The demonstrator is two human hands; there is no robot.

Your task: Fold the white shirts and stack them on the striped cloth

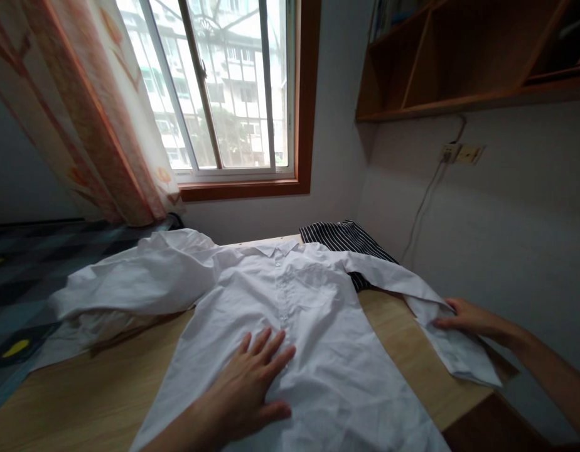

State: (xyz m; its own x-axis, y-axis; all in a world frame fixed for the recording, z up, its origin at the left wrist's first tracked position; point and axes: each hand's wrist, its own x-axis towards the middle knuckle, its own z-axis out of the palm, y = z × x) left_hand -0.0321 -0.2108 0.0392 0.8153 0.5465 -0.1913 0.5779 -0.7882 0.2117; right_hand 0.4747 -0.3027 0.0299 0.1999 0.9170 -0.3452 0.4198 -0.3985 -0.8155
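Note:
A white button-up shirt (318, 339) lies front side up on a wooden table, its collar toward the window. My left hand (252, 370) rests flat on the shirt's front near the button line, fingers spread. At the right, my right hand (469, 320) grips the edge of the shirt's sleeve (393, 276), thumb on one side; some of its fingers are hidden. That sleeve stretches out to the right, with its cuff hanging near the table's edge. On the left, a bunched heap of white cloth (149, 276) touches the shirt; where the other sleeve runs is hard to tell.
Black cloth with white stripes (346, 242) lies behind the right sleeve. The wooden table (125, 370) borders a dark checked bedspread (31, 270) at left. A window (233, 94), a curtain (106, 113), a wall shelf (450, 63) and a socket with a cord (462, 154) surround it.

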